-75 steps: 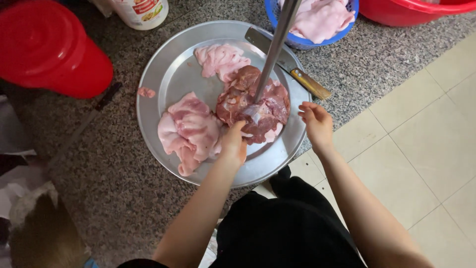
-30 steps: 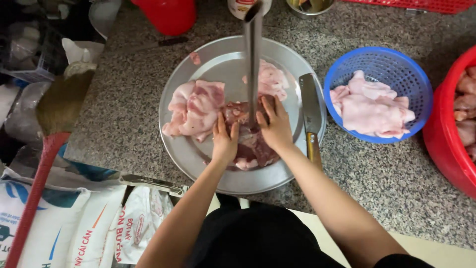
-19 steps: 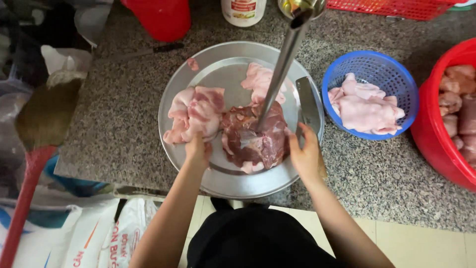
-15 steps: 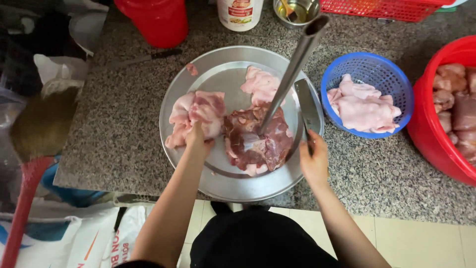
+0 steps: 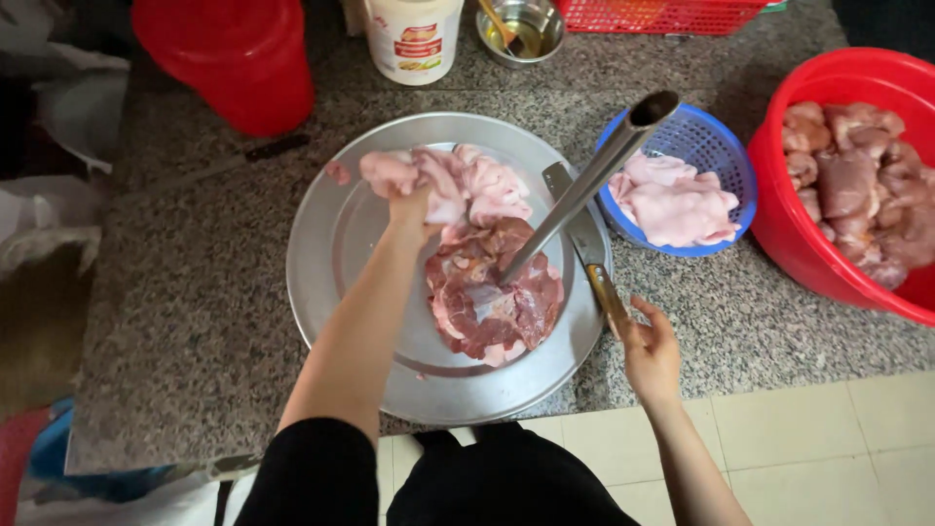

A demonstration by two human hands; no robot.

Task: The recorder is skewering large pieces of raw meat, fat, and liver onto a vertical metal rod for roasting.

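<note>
My left hand [image 5: 414, 206] has its fingers pinching the pale meat [image 5: 448, 180], while my right hand [image 5: 651, 353], fingers spread, hovers nearest the cleaver [image 5: 584, 244], handle pointing toward it.

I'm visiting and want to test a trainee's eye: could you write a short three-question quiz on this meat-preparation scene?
1. True or false: the left hand grips pale pink meat over the round metal tray.
2. Which container holds the darker red meat? A) blue basket B) red basin C) small steel bowl
3. Fill in: the right hand is nearest the handle of the ____ lying on the tray's right edge.

Key:
1. True.
2. B; the blue basket holds pale pink pieces.
3. Cleaver; whether the fingers touch its handle cannot be told.
</note>
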